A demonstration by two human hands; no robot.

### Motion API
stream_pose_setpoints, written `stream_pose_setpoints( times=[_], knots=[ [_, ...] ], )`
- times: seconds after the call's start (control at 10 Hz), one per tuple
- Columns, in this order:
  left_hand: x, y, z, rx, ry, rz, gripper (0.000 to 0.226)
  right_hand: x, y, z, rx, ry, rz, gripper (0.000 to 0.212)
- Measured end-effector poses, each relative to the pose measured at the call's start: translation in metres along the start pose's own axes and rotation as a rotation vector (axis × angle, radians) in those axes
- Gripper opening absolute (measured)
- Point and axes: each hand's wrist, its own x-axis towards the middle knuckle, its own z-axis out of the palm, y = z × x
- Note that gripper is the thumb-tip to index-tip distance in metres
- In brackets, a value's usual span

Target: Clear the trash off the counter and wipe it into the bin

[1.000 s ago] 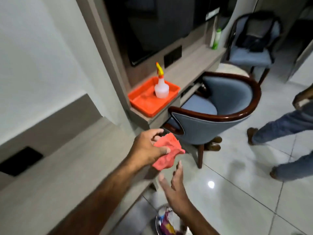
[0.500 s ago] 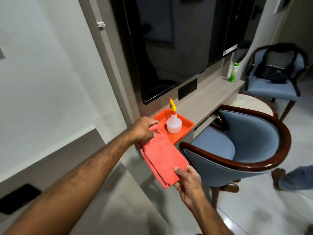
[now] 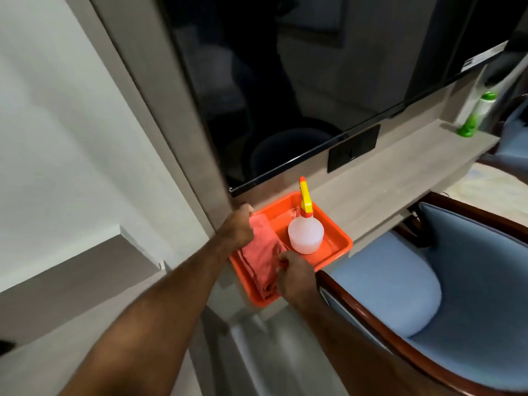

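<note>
Two hands, left hand (image 3: 238, 224) and right hand (image 3: 295, 274), gripping folded red cloth (image 3: 264, 252) in orange plastic tray (image 3: 341, 241), translucent yellow-nozzled spray bottle (image 3: 305, 234) just beside, blue wood-rimmed armchair (image 3: 428, 281) near tray's edge.

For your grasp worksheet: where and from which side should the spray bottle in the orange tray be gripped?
Grip the spray bottle at its narrow neck below the yellow trigger, coming from above and the right. It stands upright, its base is wide, and both hands and the cloth crowd its left.

A pale wood-grain counter (image 3: 380, 192) runs along the wall. An orange tray (image 3: 338, 254) sits at its near end, a green bottle (image 3: 475, 115) far off.
</note>
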Motion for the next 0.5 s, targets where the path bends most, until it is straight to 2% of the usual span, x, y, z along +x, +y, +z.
stream_pose_setpoints(
  times=[0.1,0.2,0.3,0.4,0.5],
  knots=[
    [0.008,-0.010,0.010,0.074,-0.027,0.077,0.046,0.021,-0.004,0.010,-0.104,-0.106,0.016,0.012],
    [-0.003,-0.015,0.013,0.127,-0.029,0.126,0.067,0.034,-0.006,0.010,-0.298,-0.263,0.044,0.021],
    [-0.038,-0.021,0.000,0.140,0.014,0.174,0.062,0.039,-0.018,0.003,-0.328,-0.391,0.061,0.029],
    [-0.083,-0.038,-0.026,0.289,0.122,0.247,0.046,0.026,-0.053,-0.004,-0.559,-0.349,-0.098,0.031],
    [-0.122,-0.053,-0.072,0.404,0.360,0.233,0.041,0.001,-0.101,-0.001,-0.758,-0.205,-0.267,0.033]
  ],
)
